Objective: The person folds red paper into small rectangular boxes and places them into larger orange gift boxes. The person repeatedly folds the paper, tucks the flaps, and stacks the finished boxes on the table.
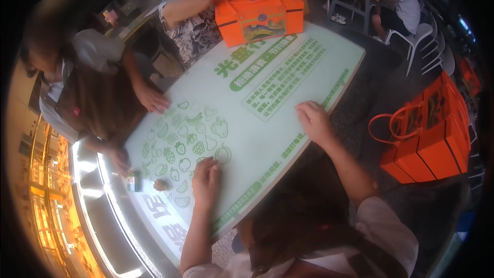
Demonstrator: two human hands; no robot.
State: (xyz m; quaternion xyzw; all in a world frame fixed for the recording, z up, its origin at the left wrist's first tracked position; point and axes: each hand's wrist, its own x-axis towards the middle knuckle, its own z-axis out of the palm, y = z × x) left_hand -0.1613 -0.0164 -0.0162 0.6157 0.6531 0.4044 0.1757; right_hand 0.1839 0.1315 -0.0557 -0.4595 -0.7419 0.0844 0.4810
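My left hand (206,178) rests on the near side of the white table (226,123), over its green fruit drawings. Its fingers are curled in, and nothing shows in them. Farther right, by the table's near edge, my right hand (312,119) lies with its fingers loosely folded and no object visible in it. Left of my left hand sit a small brown lump (161,185), too blurred to name, and a small green-and-dark packet (134,180). An orange gift box (260,16) with a handle stands at the table's far end, well apart from both hands.
Across the table at the left, a co-worker in a brown apron (100,92) has both hands on the tabletop. Another person (193,25) stands behind the gift box. Several orange boxes (432,136) stand at my right. A lit display case (56,190) curves along the left.
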